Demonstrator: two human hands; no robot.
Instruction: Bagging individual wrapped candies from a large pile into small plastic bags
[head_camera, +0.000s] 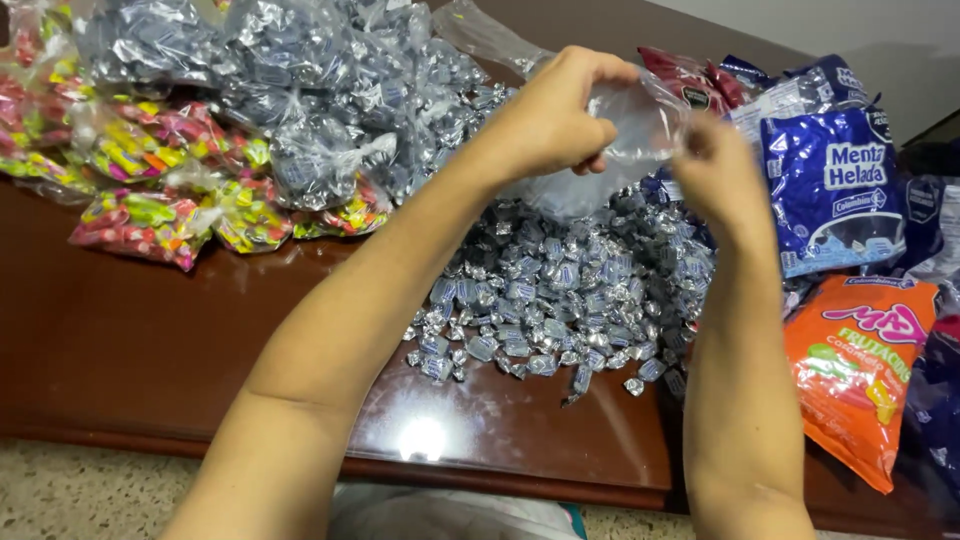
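My left hand (555, 115) and my right hand (720, 175) both pinch the mouth of a small clear plastic bag (640, 125), held above the table. The right hand is blurred. Below the bag lies a loose heap of silver-and-blue wrapped candies (560, 290) on the dark brown table (130, 340). Whether the clear bag holds any candies I cannot tell.
Several clear bags of silver candies (300, 80) are piled at the back left, with bags of bright multicoloured candies (150, 215) in front of them. At the right lie a blue candy packet (835, 195), an orange packet (860, 370) and darker packets. The table's front edge (500, 475) runs below my arms.
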